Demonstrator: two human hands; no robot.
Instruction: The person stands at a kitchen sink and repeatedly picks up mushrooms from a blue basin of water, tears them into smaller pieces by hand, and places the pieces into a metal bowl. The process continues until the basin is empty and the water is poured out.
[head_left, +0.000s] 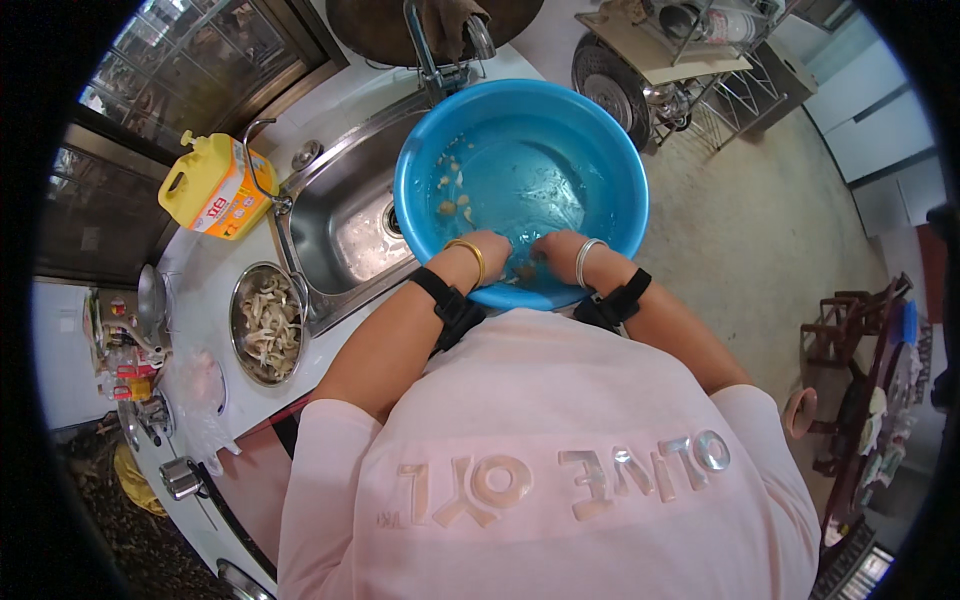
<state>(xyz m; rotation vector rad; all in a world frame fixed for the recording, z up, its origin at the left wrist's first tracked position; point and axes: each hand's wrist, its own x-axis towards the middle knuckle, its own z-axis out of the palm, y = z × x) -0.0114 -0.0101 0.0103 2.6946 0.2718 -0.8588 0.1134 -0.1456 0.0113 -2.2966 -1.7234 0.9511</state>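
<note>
A large blue plastic basin holds water and rests partly over the steel sink. Both my hands reach over its near rim, wrists bent, with fingers down at the water. My left hand, below a gold-coloured bangle, is left of my right hand, below silver-coloured bangles. Small brownish pieces lie in the water between and below the hands; whether my fingers hold any is hidden. More pale mushroom bits float or lie along the basin's left side. A steel bowl of torn mushrooms stands on the counter to the left.
The steel sink has a faucet behind it. A yellow detergent jug stands left of the sink. Near the bowl lies a plastic bag. A rack table stands back right, and wooden chairs sit far right.
</note>
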